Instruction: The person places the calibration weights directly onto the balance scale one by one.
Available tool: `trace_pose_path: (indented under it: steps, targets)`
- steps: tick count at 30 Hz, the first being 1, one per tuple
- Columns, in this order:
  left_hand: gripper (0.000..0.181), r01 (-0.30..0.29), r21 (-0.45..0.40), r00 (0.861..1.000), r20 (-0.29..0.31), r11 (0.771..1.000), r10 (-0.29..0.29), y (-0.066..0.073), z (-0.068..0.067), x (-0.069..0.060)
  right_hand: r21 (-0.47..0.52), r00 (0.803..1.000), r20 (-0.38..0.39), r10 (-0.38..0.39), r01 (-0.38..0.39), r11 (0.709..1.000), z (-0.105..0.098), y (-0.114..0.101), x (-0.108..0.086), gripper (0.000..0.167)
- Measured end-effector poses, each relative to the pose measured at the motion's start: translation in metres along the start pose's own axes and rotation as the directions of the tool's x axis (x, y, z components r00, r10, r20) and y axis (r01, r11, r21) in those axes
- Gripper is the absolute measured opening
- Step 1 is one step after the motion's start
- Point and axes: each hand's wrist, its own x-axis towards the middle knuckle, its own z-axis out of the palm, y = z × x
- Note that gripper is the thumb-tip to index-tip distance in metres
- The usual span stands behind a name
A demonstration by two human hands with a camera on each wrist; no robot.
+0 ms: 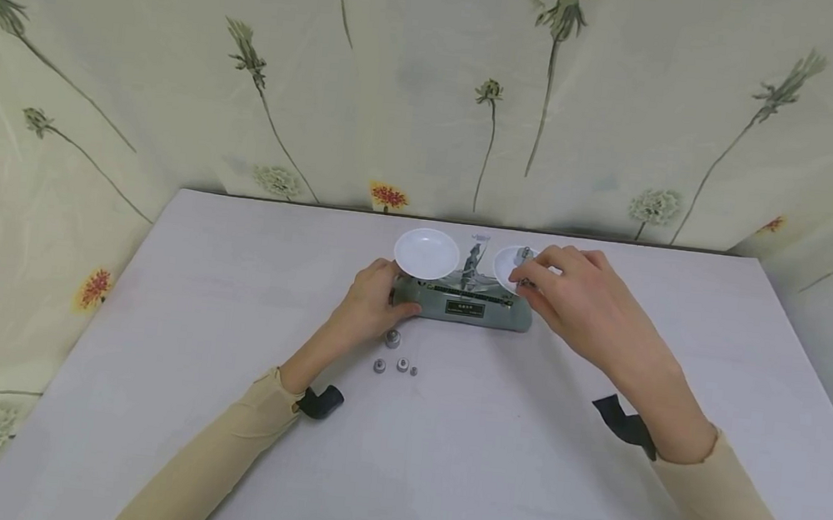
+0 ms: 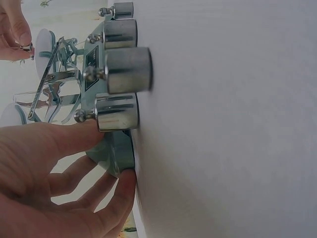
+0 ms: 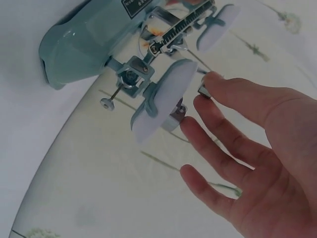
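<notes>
Scale (image 1: 435,305), just below the centre of the head view, should feel heavy and stiff at its base but touchy at the pans, so it is best held by the base's left end, where the left hand (image 1: 373,299) grips it. Over the right pan (image 1: 504,262), the right hand (image 1: 588,314) pinches a weight (image 3: 203,90) between thumb and fingertip, probably dense and slippery.

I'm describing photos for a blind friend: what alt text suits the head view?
A person's right hand holds a small metal weight at the right pan of a green balance scale, where another weight sits, while the left hand grips the scale's left end. Four more metal weights stand on the white table in front of it.
</notes>
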Motion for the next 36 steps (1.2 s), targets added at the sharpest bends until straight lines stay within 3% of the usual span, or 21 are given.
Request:
trace_pose_path:
  steps: [15,36]
  targets:
    - [0.061,0.015,0.005,1.000,-0.001,1.000,-0.015,0.001,0.000,-0.001,0.010,0.998,-0.045,0.034,-0.034,0.999,-0.002,0.001,0.006,0.018]
    - [0.061,0.027,0.004,1.000,0.002,1.000,-0.027,0.000,0.001,0.000,0.027,0.999,-0.027,0.030,-0.029,0.999,0.004,0.004,0.011,0.016]
